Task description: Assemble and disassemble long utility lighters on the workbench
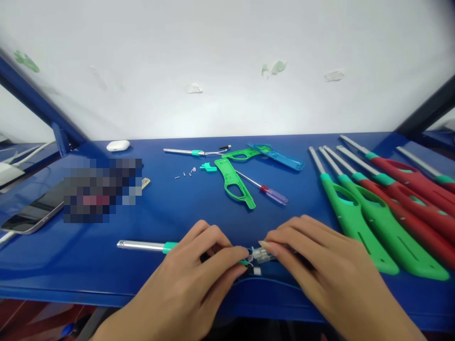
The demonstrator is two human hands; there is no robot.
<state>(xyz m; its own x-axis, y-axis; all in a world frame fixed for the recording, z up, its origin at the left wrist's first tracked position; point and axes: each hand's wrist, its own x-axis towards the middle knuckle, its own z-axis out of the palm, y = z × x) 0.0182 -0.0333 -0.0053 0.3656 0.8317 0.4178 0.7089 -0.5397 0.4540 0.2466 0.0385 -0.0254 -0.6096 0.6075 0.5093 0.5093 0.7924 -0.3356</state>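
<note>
Both my hands rest at the front edge of the blue table (159,218). My left hand (199,265) is closed on a long utility lighter (142,246) whose silver nozzle and teal collar stick out to the left. My right hand (313,255) pinches a small clear plastic part (262,255) at the lighter's open body, between the two hands. Fine wires and a small white piece show between my fingertips. The rest of the lighter's body is hidden under my hands.
Opened green shell halves (234,182), a blue shell (280,157), a small screwdriver (265,190), tiny screws (185,174) and a loose nozzle (183,152) lie mid-table. Several whole green and red lighters (384,208) lie at the right. A phone (35,213) and a white case (118,145) sit left.
</note>
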